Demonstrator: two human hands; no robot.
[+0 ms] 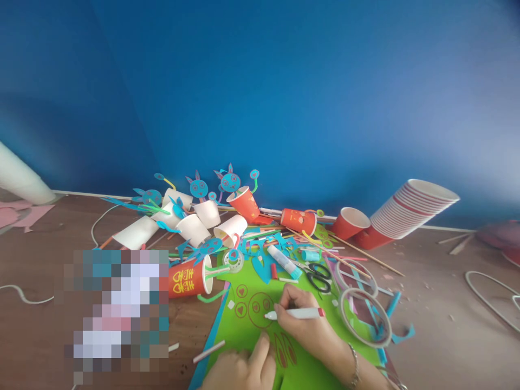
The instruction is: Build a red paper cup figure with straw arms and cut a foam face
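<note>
My right hand (299, 317) is closed around a white marker (303, 313) with a red end. The marker's tip is on or just above a green sheet of paper (227, 338), inside a drawn round face (261, 310) with heart eyes. Left of the face are two small circles with hearts (241, 300), and below it two long pointed ear shapes (286, 349). My left hand (244, 365) rests on the sheet's lower part with its fingers curled, and nothing shows in it. A red cap (273, 271) lies beyond the sheet's upper edge.
Black-handled scissors (319, 277), a glue stick (284, 262) and tape rolls (365, 317) lie around the paper. Behind are blue scraps, sticks, white paper cups (136, 233) and red cups (298, 219). A leaning cup stack (410, 208) stands right, near the blue wall. A blurred patch covers the left.
</note>
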